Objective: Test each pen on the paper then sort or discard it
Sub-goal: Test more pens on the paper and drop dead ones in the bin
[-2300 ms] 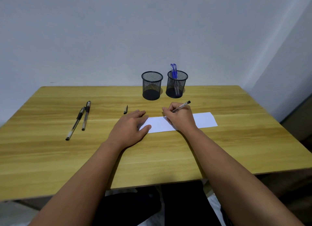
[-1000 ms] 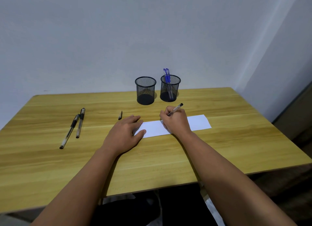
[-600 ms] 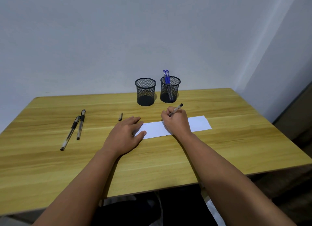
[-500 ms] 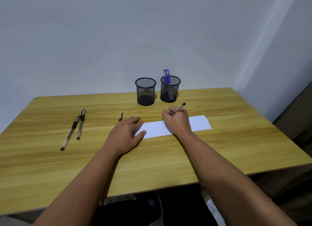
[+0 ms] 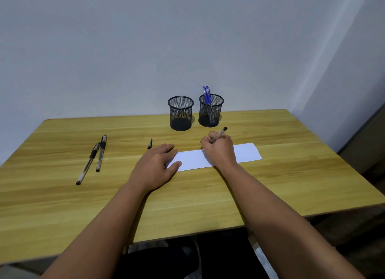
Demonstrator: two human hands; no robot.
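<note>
Pen (image 5: 218,134) pinched in the right hand (image 5: 218,151), tip hidden; left hand (image 5: 155,167) lies flat, pressing the paper (image 5: 245,152).

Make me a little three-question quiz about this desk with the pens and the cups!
1. True or false: the left black mesh pen cup holds two blue pens.
2. Which hand holds the clear pen with the black end over the white paper strip? A) left hand B) right hand C) neither
3. Fill the gap: ___ capped pens lie loose on the wooden desk, far to the left of the paper.

Key
1. False: the blue pens stand in the right black mesh pen cup.
2. B: the right hand grips it; the left hand rests flat on the paper's end.
3. Two.
</note>
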